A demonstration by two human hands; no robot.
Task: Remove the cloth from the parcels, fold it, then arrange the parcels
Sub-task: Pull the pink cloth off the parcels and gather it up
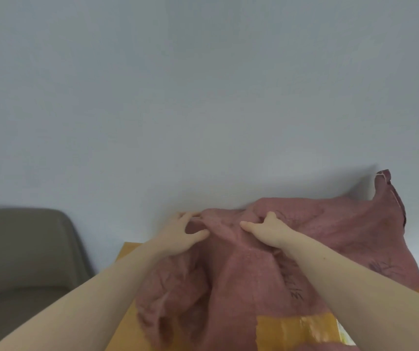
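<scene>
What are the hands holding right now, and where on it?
Both hands grip the cloth at bunched folds near its far edge: left hand at the left end, right hand beside it.

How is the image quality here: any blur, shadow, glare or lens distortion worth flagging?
Head view: soft throughout, the cloth weave smeared; even, flat light; one grey shadow on the wall beside the cloth's raised corner; sheen on the parcel tape; wide-angle stretch enlarges the forearms at the lower edge; left hand and right hand grip the cloth, slightly blurred.
</scene>
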